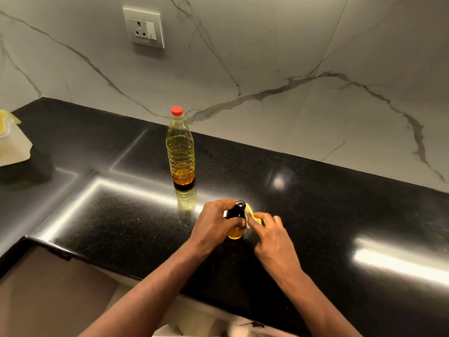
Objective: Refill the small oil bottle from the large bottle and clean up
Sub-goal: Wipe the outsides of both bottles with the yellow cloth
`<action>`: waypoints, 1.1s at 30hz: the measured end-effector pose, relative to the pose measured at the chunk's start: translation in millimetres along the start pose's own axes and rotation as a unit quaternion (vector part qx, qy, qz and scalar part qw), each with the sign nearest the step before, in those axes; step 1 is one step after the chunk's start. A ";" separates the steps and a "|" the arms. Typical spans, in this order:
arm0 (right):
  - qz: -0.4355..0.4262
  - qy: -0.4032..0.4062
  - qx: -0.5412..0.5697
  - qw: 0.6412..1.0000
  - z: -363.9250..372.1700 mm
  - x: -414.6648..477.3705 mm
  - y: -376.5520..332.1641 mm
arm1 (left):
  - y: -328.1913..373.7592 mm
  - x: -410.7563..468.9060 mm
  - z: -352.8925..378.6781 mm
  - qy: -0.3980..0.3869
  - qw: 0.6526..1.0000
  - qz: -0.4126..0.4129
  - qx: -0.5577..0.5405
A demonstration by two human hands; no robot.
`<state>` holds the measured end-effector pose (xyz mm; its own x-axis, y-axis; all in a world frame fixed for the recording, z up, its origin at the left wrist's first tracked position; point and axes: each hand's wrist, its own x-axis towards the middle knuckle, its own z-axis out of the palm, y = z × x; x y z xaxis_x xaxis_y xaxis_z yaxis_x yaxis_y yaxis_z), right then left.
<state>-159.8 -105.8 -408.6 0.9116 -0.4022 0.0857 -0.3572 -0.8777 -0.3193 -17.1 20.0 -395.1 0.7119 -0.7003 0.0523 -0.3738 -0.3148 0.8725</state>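
The large clear oil bottle (181, 152) with a red cap stands upright near the back wall, closed and partly filled with yellow oil. Closer to me, the small oil bottle (237, 233) with a black spray top stands on the black counter, yellow oil showing at its base. My left hand (215, 224) is wrapped around its body. My right hand (269, 231) presses a small yellow cloth (252, 215) against the bottle's right side. Most of the small bottle is hidden by my fingers.
The black granite counter (340, 215) runs along a white marble wall with a power socket (144, 27). A pale plastic container (12, 144) sits at the far left. The counter's front edge (48, 246) steps down at the lower left.
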 end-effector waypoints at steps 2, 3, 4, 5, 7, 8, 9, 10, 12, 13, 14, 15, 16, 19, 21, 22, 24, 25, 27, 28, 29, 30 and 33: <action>0.005 0.004 -0.007 1.000 -0.9 3.9 -2.0 | -1.3 0.7 -0.2 -0.005 1.000 0.004 0.005; 0.009 0.009 -0.009 1.000 -1.1 9.4 -2.4 | -1.6 0.8 -0.2 -0.010 1.000 0.005 0.006; 0.012 0.013 -0.009 1.000 -1.6 16.1 -3.1 | -1.6 1.1 -0.6 -0.013 1.000 0.006 0.008; 0.014 0.013 -0.009 1.000 -2.4 23.4 -3.9 | -1.4 1.1 -0.9 -0.016 1.000 0.009 0.011; 0.019 0.009 -0.009 1.000 -2.6 37.1 -6.5 | -0.7 1.1 -1.6 -0.020 1.000 0.014 0.014; 0.021 0.005 -0.010 1.000 -2.8 41.8 -8.0 | -0.5 1.2 -1.7 -0.021 1.000 0.014 0.014; 0.022 0.001 -0.012 1.000 -2.7 44.3 -9.1 | -0.4 1.2 -1.8 -0.021 1.000 0.013 0.014; 0.022 -0.001 -0.017 1.000 -2.7 44.0 -9.6 | 0.1 0.9 -1.9 -0.020 1.000 0.012 0.014; 0.021 -0.001 -0.025 0.999 -2.7 33.9 -8.6 | 0.5 0.5 -1.4 -0.018 1.000 0.012 0.012; 0.020 0.000 -0.026 0.999 -2.8 25.6 -7.4 | 0.4 0.8 -1.0 -0.016 1.000 0.014 0.013; 0.020 0.001 -0.026 0.999 -2.5 16.3 -6.6 | -0.3 1.4 -0.9 -0.013 1.000 0.014 0.015; 0.020 0.002 -0.027 0.999 -1.9 6.8 -6.3 | -1.1 1.7 -0.9 -0.011 1.000 0.013 0.017; 0.020 0.003 -0.029 0.999 -1.5 -1.5 -6.7 | -1.2 2.1 -1.6 -0.010 1.000 0.013 0.019; 0.023 0.005 -0.032 0.999 -1.5 -4.7 -8.2 | -2.9 3.4 -2.3 -0.019 1.000 0.012 0.021; 0.023 0.007 -0.031 0.999 -4.6 7.7 -8.9 | -2.1 3.5 -2.5 -0.024 0.999 0.013 0.021; 0.022 0.005 -0.031 0.999 -6.0 15.3 -9.0 | -1.1 3.3 -2.9 -0.024 0.999 0.013 0.022; 0.027 0.006 -0.003 1.000 -6.9 27.9 -9.4 | 0.0 3.3 -3.1 -0.024 0.999 0.014 0.023; 0.034 0.009 0.032 0.999 -7.6 31.4 -10.0 | 0.0 3.0 -2.8 -0.024 0.999 0.013 0.023; 0.054 0.037 0.115 0.991 -9.7 32.1 -11.7 | 0.3 2.8 -2.0 -0.027 0.999 0.009 0.023; 0.057 0.056 0.146 0.986 -10.9 29.9 -12.1 | 0.2 3.1 -2.0 -0.027 0.999 0.007 0.024; 0.046 0.071 0.153 0.985 -11.9 27.2 -13.0 | -0.4 3.2 -2.6 -0.026 0.999 0.005 0.024; 0.025 0.077 0.135 0.988 -13.1 24.7 -14.9 | -0.5 3.3 -3.6 -0.027 0.999 0.005 0.022; -0.030 0.054 0.020 0.998 -14.1 19.8 -19.5 | 0.1 2.0 -4.4 -0.032 0.999 0.009 0.011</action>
<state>-137.7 -100.4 -387.4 0.9030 -0.3763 0.2075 -0.2913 -0.8910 -0.3481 -13.1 21.3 -392.8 0.6653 -0.7457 0.0352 -0.3994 -0.3157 0.8607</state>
